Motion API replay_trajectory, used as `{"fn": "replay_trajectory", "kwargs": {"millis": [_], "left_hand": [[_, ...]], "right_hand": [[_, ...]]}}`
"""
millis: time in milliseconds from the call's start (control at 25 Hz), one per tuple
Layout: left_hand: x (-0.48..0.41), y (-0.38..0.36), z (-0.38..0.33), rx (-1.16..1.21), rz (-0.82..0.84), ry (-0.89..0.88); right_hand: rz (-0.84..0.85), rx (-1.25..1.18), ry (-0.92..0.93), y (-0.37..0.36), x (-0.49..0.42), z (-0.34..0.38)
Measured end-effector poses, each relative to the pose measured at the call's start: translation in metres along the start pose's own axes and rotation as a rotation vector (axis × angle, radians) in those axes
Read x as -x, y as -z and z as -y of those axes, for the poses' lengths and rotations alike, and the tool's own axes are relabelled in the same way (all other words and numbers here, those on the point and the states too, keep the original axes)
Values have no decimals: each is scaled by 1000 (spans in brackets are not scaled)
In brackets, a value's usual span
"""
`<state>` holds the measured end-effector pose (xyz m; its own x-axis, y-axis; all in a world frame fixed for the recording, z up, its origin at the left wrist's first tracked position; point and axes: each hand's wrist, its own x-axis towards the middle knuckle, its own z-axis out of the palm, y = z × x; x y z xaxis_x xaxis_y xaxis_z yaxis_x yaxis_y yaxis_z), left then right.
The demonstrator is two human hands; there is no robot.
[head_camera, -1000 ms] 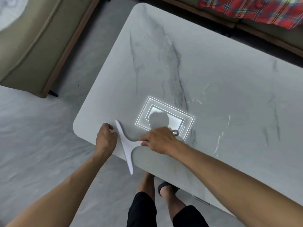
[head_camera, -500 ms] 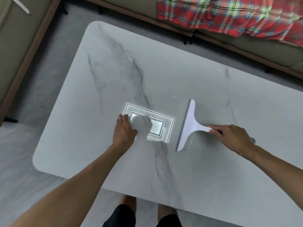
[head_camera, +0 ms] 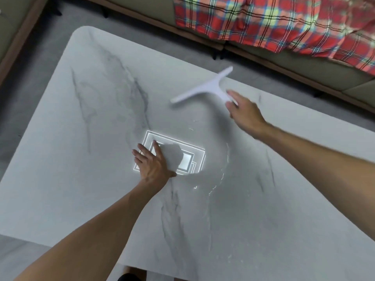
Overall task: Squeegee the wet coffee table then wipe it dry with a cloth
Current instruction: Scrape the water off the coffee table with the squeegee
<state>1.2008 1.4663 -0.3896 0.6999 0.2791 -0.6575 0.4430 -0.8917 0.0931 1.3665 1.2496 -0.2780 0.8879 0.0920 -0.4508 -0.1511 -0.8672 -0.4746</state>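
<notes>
Two hands on the job: our right hand (head_camera: 245, 112) grips the squeegee (head_camera: 205, 88) handle out at one o'clock on the table (head_camera: 60, 159), blade running eight to two, while our left hand (head_camera: 153, 163) lies flat, fingers spread, mid-table. No cloth in sight.

The table (head_camera: 97, 179) is smooth, glossy marble-look stone, grey-veined and wet-streaked. The squeegee (head_camera: 205, 89) looks like matt white plastic, though it is blurred. A woven red plaid cloth (head_camera: 274, 23) covers the wood-trimmed sofa (head_camera: 304, 63).
</notes>
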Motion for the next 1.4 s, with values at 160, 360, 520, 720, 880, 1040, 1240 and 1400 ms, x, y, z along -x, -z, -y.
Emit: {"fn": "replay_trajectory", "kwargs": {"millis": [160,360,520,720,880,1040,1240,1400], "left_hand": [[-11,-9,-3,-88,27,27],[-10,-6,-10,-134,57,43],[-10,-3,-14,-169,72,58],[-11,-4,-14,-164,92,89],[-11,-4,-14,-122,95,90],[-10,-4,-11,-110,77,64],[-8,0,-15,-111,112,69],[-7,4,-15,-104,133,97]], "right_hand": [[7,-25,37,-34,-77,61],[18,241,175,-46,-36,13],[76,308,133,-24,52,-76],[201,403,-1,17,133,-127],[48,225,46,38,67,-105],[-76,-21,-118,36,-26,-69],[-88,125,-165,17,5,-99],[-4,187,-117,1,89,-139]]}}
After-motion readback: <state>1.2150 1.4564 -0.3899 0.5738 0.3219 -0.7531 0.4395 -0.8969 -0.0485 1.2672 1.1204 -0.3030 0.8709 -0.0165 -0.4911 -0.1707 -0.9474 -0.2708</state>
